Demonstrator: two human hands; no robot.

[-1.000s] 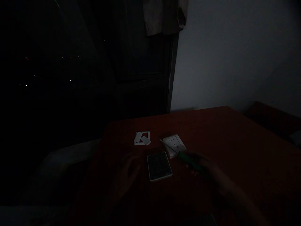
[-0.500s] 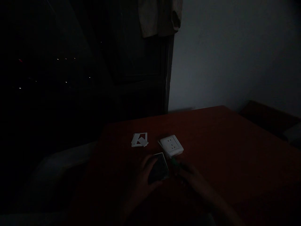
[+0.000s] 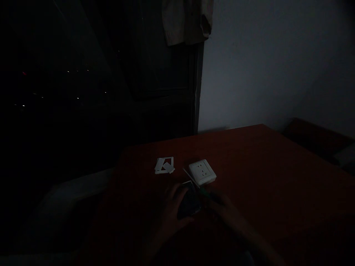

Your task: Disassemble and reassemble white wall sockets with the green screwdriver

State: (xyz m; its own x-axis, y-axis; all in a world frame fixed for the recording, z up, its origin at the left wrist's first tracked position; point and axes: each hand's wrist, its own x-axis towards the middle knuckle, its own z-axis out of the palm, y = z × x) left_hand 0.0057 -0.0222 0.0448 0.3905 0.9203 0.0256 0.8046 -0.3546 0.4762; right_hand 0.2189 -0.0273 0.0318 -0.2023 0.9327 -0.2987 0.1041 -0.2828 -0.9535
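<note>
The scene is very dim. My left hand point(image 3: 173, 210) curves around the left side of a square panel point(image 3: 191, 199) with a dark face and a thin white rim, which lies on the table. Its fingers are at the far edge and its thumb at the near edge, partly covering the panel. In my right hand point(image 3: 222, 208) is a screwdriver point(image 3: 204, 191) with a green handle, its fingers closed around the grip. The pale shaft points away to the left, past the near left side of a white wall socket point(image 3: 202, 172) lying face up.
Farther left on the reddish table point(image 3: 244, 159) lies a white frame point(image 3: 157, 171), with two small white plates point(image 3: 168, 167) on it. Behind the table stand a pale wall point(image 3: 263, 66) and a dark window with a cloth point(image 3: 183, 22) hanging above.
My left hand has moved right onto the dark square panel. My right hand has brought the screwdriver left and lower, off the top of the socket to beside it. The view has shifted slightly.
</note>
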